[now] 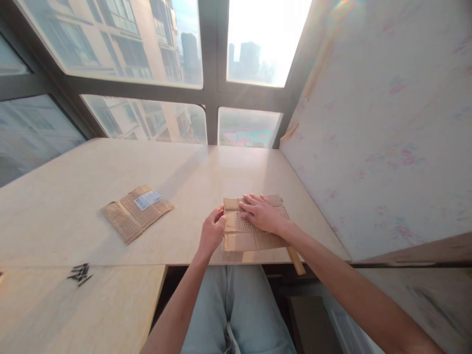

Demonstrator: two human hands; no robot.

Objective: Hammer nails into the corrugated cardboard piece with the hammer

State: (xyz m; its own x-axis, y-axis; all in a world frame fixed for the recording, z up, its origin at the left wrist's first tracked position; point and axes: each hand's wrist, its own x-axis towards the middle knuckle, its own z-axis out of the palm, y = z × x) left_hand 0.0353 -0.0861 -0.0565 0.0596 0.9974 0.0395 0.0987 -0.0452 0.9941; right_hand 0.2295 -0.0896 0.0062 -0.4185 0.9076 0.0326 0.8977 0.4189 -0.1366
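Observation:
A flat piece of brown cardboard (236,241), creased and with rows of small dark holes, lies near the front edge of the tabletop. My right hand (260,212) rests flat on it, fingers spread. At its left edge is my left hand (213,227), with the fingers closed. Something small and dark red shows at those fingertips, too little to name. From under the cardboard's right front corner a wooden handle (296,260) sticks out past the table edge; its other end is hidden.
A second cardboard piece (129,211) with a white label (148,200) lies to the left. Several black screw-like pieces (80,273) lie in a pile on the left front surface. Windows stand behind the tabletop (184,172), and a flowered wall (383,147) bounds the right.

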